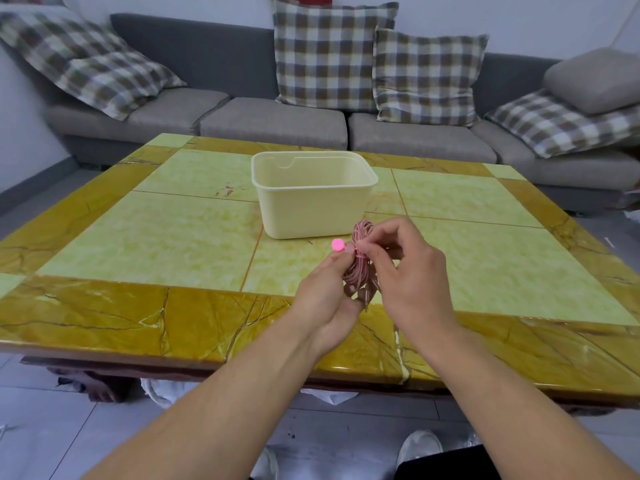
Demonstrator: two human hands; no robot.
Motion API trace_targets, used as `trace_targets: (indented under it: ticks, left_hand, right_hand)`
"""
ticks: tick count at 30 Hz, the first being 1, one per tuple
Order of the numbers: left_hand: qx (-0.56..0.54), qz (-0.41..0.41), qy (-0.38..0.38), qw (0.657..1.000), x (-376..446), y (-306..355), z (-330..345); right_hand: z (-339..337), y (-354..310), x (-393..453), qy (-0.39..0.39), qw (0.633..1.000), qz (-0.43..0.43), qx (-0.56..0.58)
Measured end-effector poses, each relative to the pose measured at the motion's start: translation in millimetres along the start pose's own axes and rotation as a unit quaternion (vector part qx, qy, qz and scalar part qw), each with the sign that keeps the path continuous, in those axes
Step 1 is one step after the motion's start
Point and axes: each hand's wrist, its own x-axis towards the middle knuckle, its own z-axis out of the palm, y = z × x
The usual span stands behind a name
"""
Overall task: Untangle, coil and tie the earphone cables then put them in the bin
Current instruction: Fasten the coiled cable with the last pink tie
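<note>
At frame centre, your left hand [323,289] and right hand [408,268] both pinch the light, springy pink cable coil [360,268]; hold its tied waist.

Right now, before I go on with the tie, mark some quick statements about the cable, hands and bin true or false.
1. Both hands hold the coiled pink cable above the table. True.
2. The cable already lies in the bin. False: it is in the left hand and right hand, on the near side of the bin.
3. The bin stands upright with its top open. True.
4. The tie is blue. False: it is bright pink.
5. The bin sits on the sofa. False: it is on the table.
</note>
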Motion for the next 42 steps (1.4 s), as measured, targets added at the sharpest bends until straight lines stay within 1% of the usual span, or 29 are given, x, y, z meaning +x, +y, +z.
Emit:
trace_targets:
  ticks: [3, 7, 9, 13, 18, 19, 21, 24, 27, 29, 30, 32, 34, 35, 36, 38, 40, 42]
  left_hand:
    - [0.016, 0.014, 0.020, 1.000, 3, -1, -3]
    - [0.029, 0.015, 0.028, 0.999, 5, -2, -7]
    - [0.029, 0.015, 0.030, 0.999, 5, -1, -8]
    - [0.012, 0.007, 0.034, 0.999, 5, -1, -8]
    - [0.026, 0.018, 0.039, 0.999, 4, -2, -6]
    - [0.041, 0.020, 0.044, 0.998, 3, -2, -5]
    - [0.067, 0.015, 0.052, 0.996, 3, -2, -5]
    - [0.073, -0.028, 0.039, 0.996, 2, 3, -8]
    - [0.052, -0.110, -0.016, 0.992, 1, 12, -12]
    - [0.073, -0.139, -0.040, 0.987, 2, 14, -15]
    - [0.104, -0.136, -0.043, 0.984, 4, 14, -17]
    - [0.207, -0.100, -0.037, 0.973, 7, 12, -22]
    - [0.308, -0.056, -0.042, 0.949, 11, 9, -28]
    - [0.336, -0.045, -0.043, 0.940, 11, 8, -30]
    - [0.343, -0.045, -0.044, 0.937, 11, 8, -31]
    - [0.309, -0.066, -0.056, 0.947, 11, 8, -31]
    - [0.258, -0.093, -0.074, 0.959, 9, 11, -28]
    - [0.225, -0.108, -0.088, 0.964, 8, 14, -26]
  right_hand:
    - [-2, 1, 4, -0.034, 0.999, 0.026, 0.013]
    - [-7, 4, 3, -0.085, 0.996, 0.008, -0.004]
    - [-9, 6, 3, -0.092, 0.995, -0.012, -0.024]
    - [-15, 9, 6, -0.102, 0.994, -0.025, -0.030]
    - [-18, 13, 7, -0.099, 0.995, -0.010, -0.014]
    - [-19, 14, 7, -0.098, 0.995, -0.018, -0.018]
    - [-19, 17, 8, -0.101, 0.992, -0.061, -0.046]
    - [-21, 23, 10, -0.134, 0.979, -0.128, -0.081]
    - [-26, 24, 13, -0.167, 0.970, -0.149, -0.096]
    - [-28, 23, 13, -0.189, 0.962, -0.156, -0.118]
    - [-29, 23, 14, -0.204, 0.959, -0.147, -0.129]
    - [-33, 22, 14, -0.256, 0.952, -0.092, -0.143]
    - [-37, 23, 12, -0.310, 0.940, -0.031, -0.139]
    - [-38, 23, 11, -0.324, 0.938, -0.004, -0.122]
    - [-38, 22, 9, -0.323, 0.942, 0.019, -0.092]
    - [-36, 22, 7, -0.295, 0.954, 0.053, -0.015]
    - [-35, 22, 8, -0.272, 0.959, 0.067, 0.049]
    - [-36, 22, 10, -0.263, 0.959, 0.075, 0.077]
